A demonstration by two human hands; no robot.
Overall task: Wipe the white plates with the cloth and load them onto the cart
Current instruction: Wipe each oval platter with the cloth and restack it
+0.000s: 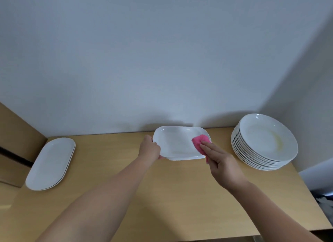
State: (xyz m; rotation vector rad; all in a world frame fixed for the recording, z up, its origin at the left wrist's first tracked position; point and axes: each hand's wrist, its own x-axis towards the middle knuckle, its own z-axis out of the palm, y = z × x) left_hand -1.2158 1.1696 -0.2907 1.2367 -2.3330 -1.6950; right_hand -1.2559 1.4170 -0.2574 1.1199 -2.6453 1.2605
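Tabletop (162, 202): a pale wooden surface was seen running from the near edge to the wall.
Right hand (222, 163): the nearer of the two hands; it was laid flat on the cloth.
Right fingers (207, 146): held straight and close together, pressed onto the cloth; nothing was pinched.
Left hand (150, 148): its fingers were curled round the left short rim of the rectangular plate.
Cloth (199, 142): pink; it was pressed against the right end of the plate's face, with one corner hanging below the near rim.
Rectangular plate (177, 144): white; it was held at the far middle of the tabletop, apparently raised and tilted toward the viewer.
Long axis: left to right, from one hand to the other.
Governing relation: the bare face of the plate lay to the left of the right fingers, so a stroke along the long axis toward the left hand was judged to be the one called for.
Oval plates (50, 163): stacked at the far left, well apart.
Round plates (264, 142): a tall stack at the far right; a yellowish smear was noted on the top one.
Cart: not in view.
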